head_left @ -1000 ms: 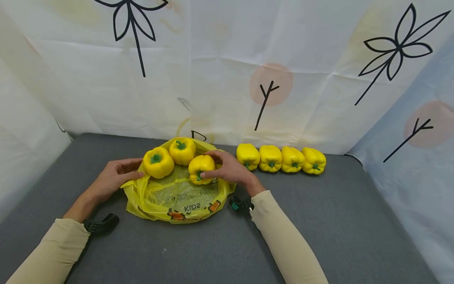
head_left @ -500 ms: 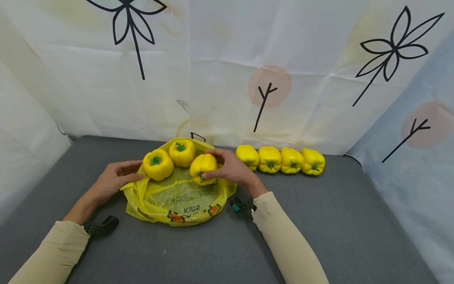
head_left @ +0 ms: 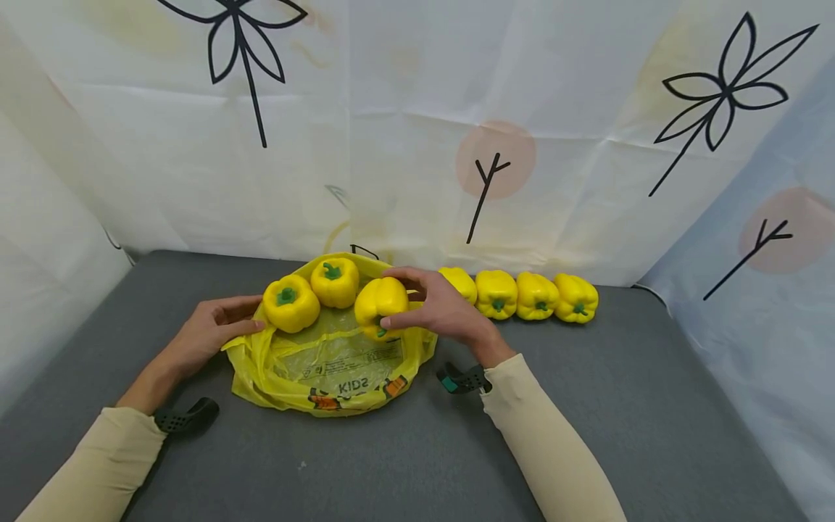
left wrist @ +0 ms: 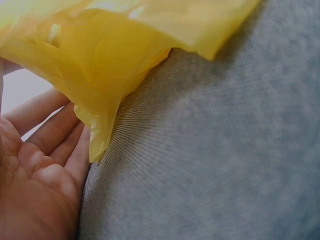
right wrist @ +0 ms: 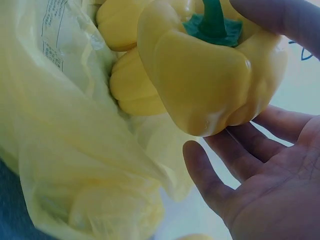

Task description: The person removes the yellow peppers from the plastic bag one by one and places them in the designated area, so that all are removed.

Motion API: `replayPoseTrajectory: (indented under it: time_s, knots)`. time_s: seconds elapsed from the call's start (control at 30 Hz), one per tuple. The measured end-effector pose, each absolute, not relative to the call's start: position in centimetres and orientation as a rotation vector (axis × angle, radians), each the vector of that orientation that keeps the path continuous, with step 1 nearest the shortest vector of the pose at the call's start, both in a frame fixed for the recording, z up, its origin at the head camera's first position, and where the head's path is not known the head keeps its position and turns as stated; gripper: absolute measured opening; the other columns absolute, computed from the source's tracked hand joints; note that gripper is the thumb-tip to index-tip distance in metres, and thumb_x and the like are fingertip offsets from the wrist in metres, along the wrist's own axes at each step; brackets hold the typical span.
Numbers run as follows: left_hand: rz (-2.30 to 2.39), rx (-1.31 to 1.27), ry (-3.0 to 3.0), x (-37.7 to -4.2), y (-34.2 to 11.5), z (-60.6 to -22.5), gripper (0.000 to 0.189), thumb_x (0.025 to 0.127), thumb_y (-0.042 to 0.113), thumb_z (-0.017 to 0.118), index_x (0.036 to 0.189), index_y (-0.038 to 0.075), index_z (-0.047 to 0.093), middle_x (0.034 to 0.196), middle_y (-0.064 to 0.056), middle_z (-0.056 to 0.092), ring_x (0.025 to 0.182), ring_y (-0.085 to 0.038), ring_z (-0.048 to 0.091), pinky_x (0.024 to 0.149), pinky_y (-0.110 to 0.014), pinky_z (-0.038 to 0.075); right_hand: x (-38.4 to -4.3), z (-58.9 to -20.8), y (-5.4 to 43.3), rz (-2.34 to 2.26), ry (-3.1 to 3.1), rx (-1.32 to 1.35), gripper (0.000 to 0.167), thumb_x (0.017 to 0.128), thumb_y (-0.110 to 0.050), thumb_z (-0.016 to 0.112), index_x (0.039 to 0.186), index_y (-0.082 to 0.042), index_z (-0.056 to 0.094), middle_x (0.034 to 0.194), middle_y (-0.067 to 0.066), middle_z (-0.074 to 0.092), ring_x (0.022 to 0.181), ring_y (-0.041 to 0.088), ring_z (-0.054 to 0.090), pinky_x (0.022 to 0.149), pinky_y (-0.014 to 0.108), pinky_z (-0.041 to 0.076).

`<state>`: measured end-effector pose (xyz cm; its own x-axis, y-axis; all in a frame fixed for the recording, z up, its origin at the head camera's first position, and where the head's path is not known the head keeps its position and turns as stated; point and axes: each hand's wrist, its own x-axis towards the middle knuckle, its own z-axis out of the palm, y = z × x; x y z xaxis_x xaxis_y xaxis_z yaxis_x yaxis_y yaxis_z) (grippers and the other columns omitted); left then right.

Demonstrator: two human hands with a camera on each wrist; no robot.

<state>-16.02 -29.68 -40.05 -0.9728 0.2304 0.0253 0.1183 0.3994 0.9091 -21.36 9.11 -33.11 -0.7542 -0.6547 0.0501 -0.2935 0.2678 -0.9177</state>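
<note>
Resting against the left side of a yellow plastic bag (head_left: 254,377), the left hand (head_left: 212,326) has its thumb and fingers spread apart, the thumb at the bag's edge and the fingertips beside the leftmost pepper (head_left: 291,304). In the left wrist view a fold of plastic hides the fingertips, so whether they grasp the bag cannot be told. Nearer, at the left, are a black wristband (head_left: 188,415) and a beige sleeve (head_left: 98,460).

The leftmost pepper, yellow, sits in the left part of the bag with its green stem up. Just right of it and farther away, the second pepper (head_left: 336,284) also sits stem up in the bag. The bag lies on a dark grey table (head_left: 300,478), its mouth spread wide, with inverted lettering and orange-and-black prints toward its near side.

At the right side of the bag, the right hand (head_left: 450,308) grasps the third pepper (head_left: 380,299), thumb on one side and fingers on the other, its stem tilted toward the near side. The right wrist view shows the little finger clear of it.

Farther right, beyond the bag, four more yellow peppers (head_left: 498,293) stand in a row along the far side, the first partly hidden by the right hand. A white printed backdrop (head_left: 404,80) rises behind them.
</note>
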Motion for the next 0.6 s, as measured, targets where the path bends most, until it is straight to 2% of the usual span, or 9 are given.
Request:
replayPoseTrajectory:
  time_s: [0.6]
  knots:
    - [1.631, 0.310, 2.542, -16.0, -29.7, -40.1, 0.058, 0.103, 0.020, 0.063, 0.152, -0.004, 0.042, 0.150, -0.026, 0.044, 0.115, 0.012, 0.049, 0.090, -0.011, 0.045, -19.2, -31.9, 14.0, -1.383, 2.318, -0.879, 0.076, 0.083, -0.018, 0.085, 0.150, -0.010, 0.050, 0.144, 0.005, 0.051, 0.129, 0.028, 0.052, 0.108, 0.049, 0.042]
